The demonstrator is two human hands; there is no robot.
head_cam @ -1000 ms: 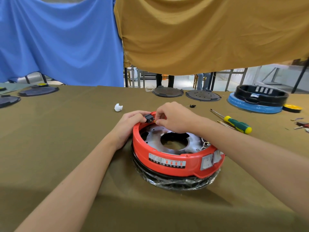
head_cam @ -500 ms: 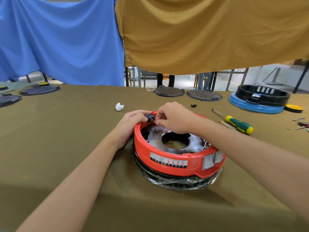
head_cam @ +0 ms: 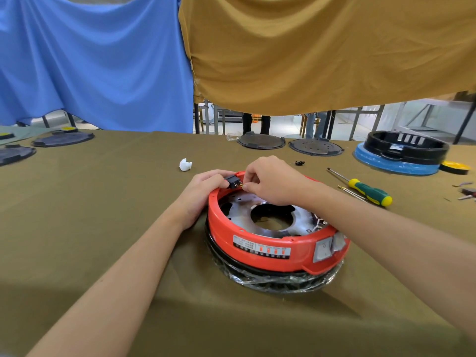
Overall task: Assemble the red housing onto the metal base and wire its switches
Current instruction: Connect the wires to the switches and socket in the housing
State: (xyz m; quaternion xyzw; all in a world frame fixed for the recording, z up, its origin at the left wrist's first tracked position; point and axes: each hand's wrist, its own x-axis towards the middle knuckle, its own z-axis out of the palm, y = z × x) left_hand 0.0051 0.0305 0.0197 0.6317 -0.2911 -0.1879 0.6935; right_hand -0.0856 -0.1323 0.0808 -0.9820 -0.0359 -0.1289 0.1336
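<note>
With the red housing (head_cam: 273, 243) seated, the left hand (head_cam: 203, 188) grips the black switch (head_cam: 232, 182) while the right hand (head_cam: 270, 180) pinches its terminals, likely wiring; next needs a firm, aligned push.

Left forearm reaching in from the lower left, bare, angled up and to the right. Left hand (head_cam: 203, 191) resting against the outer far-left side of the red housing (head_cam: 257, 243), fingers curled, pinching a small black switch (head_cam: 233, 182) at the rim. Right forearm crossing in from the right edge, bare, slanting up and left over the housing. Right hand (head_cam: 270, 180) poised above the far rim, knuckles up, wrist bent slightly down, fingers (head_cam: 248, 186) curled, thumb and forefinger pinched at the switch's metal pins. Both hands meeting at the switch, fingertips nearly touching.
</note>
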